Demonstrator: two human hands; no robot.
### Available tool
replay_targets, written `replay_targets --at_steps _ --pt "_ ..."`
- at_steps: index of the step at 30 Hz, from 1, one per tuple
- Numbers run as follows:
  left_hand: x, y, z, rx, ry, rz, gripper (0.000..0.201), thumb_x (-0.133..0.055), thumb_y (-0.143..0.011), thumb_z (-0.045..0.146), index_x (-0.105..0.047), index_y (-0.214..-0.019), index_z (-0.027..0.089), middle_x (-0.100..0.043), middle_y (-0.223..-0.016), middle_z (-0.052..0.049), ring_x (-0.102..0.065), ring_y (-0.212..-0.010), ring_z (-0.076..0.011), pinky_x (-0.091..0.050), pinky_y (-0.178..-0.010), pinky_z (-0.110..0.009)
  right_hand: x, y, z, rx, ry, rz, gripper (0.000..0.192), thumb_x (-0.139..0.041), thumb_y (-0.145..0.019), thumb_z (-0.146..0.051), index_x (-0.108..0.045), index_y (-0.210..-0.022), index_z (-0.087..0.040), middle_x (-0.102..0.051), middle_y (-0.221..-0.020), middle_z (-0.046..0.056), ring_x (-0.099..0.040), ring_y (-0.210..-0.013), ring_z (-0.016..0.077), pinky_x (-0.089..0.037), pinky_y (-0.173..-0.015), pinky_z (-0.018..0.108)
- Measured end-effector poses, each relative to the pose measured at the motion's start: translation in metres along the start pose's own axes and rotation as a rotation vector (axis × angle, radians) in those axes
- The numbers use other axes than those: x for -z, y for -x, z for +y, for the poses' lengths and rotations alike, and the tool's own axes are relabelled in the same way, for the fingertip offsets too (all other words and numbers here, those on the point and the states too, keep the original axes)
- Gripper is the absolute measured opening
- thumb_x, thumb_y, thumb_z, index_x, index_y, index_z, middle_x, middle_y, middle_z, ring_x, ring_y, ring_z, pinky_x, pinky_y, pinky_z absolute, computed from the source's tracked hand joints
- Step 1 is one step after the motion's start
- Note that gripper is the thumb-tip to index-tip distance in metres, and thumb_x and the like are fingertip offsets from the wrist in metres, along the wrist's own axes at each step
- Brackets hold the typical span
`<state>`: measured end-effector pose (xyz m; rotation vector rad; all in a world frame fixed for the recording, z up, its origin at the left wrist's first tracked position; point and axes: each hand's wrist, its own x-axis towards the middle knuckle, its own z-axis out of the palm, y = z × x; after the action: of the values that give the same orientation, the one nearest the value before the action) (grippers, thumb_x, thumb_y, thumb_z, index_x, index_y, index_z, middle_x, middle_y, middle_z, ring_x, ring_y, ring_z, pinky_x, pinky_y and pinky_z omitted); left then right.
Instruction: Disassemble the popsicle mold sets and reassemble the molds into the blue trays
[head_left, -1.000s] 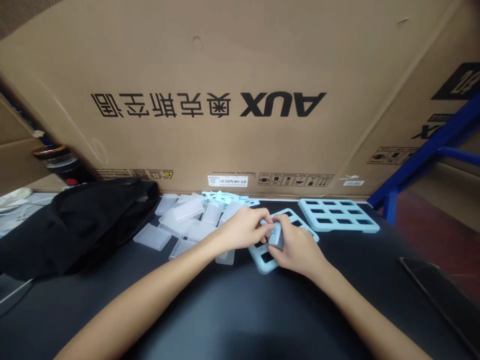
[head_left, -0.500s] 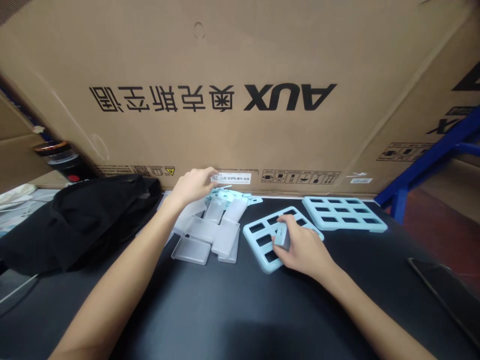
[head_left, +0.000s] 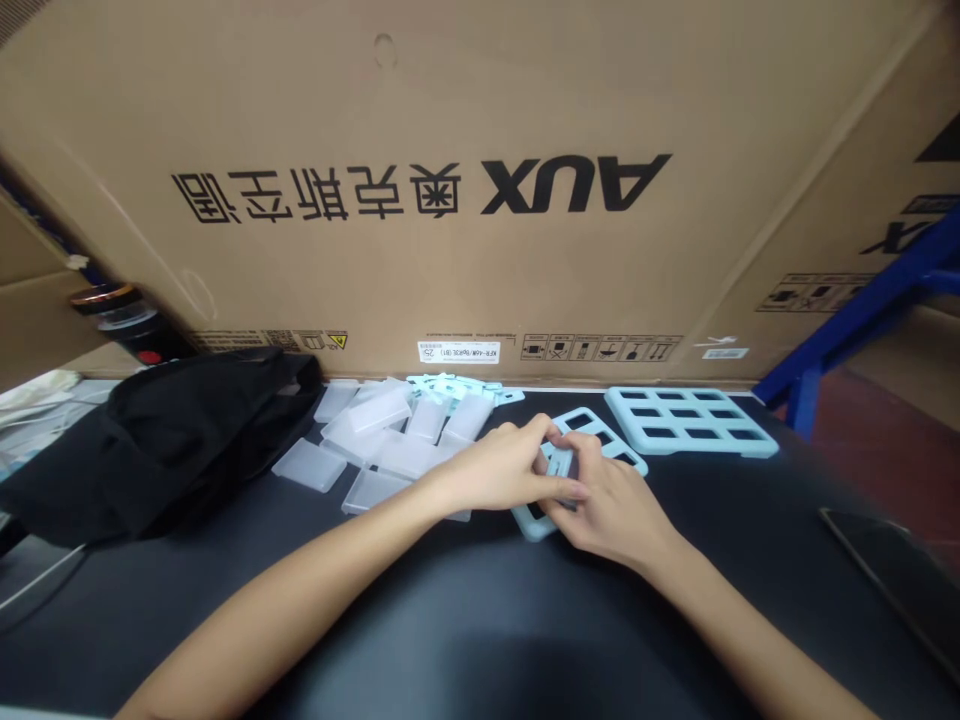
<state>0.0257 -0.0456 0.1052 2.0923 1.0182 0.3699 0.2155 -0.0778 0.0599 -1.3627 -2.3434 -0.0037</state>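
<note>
Both hands (head_left: pixel 559 485) cover near half of blue tray (head_left: pixel 592 425); small piece pinched between fingers unreadable.

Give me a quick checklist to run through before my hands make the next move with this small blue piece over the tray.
1. Both hands on the small blue piece: ok, left hand and right hand pinch it together.
2. Piece over the near blue tray: ok.
3. Piece seated in a slot: cannot tell, fingers hide it.
4. Second blue tray apart from the hands: ok.
5. Clear covers within left reach: ok.
6. Black cloth off the trays: ok.
</note>
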Motion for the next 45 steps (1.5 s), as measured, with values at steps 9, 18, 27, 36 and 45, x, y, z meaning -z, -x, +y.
replay_targets --at_steps 9,18,27,36,45 --pt "0.073 0.009 -0.023 0.054 -0.319 0.210 0.037 -0.076 -0.080 0.045 -0.061 -0.108 0.026 -0.075 -0.098 -0.003 -0.070 -0.093 -0.0233 -0.050 -0.078 -0.033 -0.003 -0.004 0.002 -0.036 0.087 -0.020 0.059 -0.055 -0.091 -0.057 -0.038 -0.126 -0.013 -0.072 -0.087 0.011 -0.073 -0.067 0.0312 -0.042 -0.052 0.032" --pt "0.119 0.010 -0.069 0.390 -0.719 0.544 0.019 -0.071 -0.084 0.038 -0.061 -0.091 0.023 -0.072 -0.099 -0.006 -0.067 -0.094 -0.0286 -0.048 -0.075 -0.035 -0.002 -0.006 0.006 -0.074 0.039 -0.120 0.051 -0.055 -0.091 -0.052 -0.040 -0.125 -0.017 -0.070 -0.080 0.006 -0.071 -0.063 0.0278 -0.041 -0.052 0.030" --pt "0.111 0.006 -0.081 0.375 -0.792 0.501 0.027 -0.051 -0.088 0.020 -0.067 -0.109 0.023 -0.069 -0.123 -0.009 -0.065 -0.109 -0.0303 -0.052 -0.081 -0.038 0.002 -0.007 0.003 -0.114 0.016 -0.158 0.050 -0.056 -0.091 -0.050 -0.043 -0.125 -0.017 -0.068 -0.074 0.003 -0.067 -0.059 0.0248 -0.038 -0.051 0.029" --pt "0.146 0.037 -0.069 0.418 -0.679 0.351 0.042 -0.052 -0.090 0.054 -0.071 -0.115 0.027 -0.075 -0.116 -0.006 -0.068 -0.106 -0.0282 -0.052 -0.089 -0.036 0.009 -0.003 0.007 -0.068 -0.088 -0.073 0.043 -0.048 -0.094 -0.046 -0.043 -0.125 -0.017 -0.065 -0.084 0.006 -0.065 -0.066 0.0244 -0.046 -0.060 0.034" --pt "0.143 0.163 -0.077 0.299 -0.599 0.418 0.036 -0.052 -0.090 0.060 -0.068 -0.116 0.041 -0.072 -0.123 0.012 -0.066 -0.113 -0.0246 -0.048 -0.103 -0.039 0.021 -0.012 0.015 -0.149 -0.469 -0.071 0.027 -0.042 -0.102 -0.043 -0.047 -0.122 -0.025 -0.062 -0.112 0.006 -0.063 -0.101 0.0211 -0.050 -0.086 0.035"
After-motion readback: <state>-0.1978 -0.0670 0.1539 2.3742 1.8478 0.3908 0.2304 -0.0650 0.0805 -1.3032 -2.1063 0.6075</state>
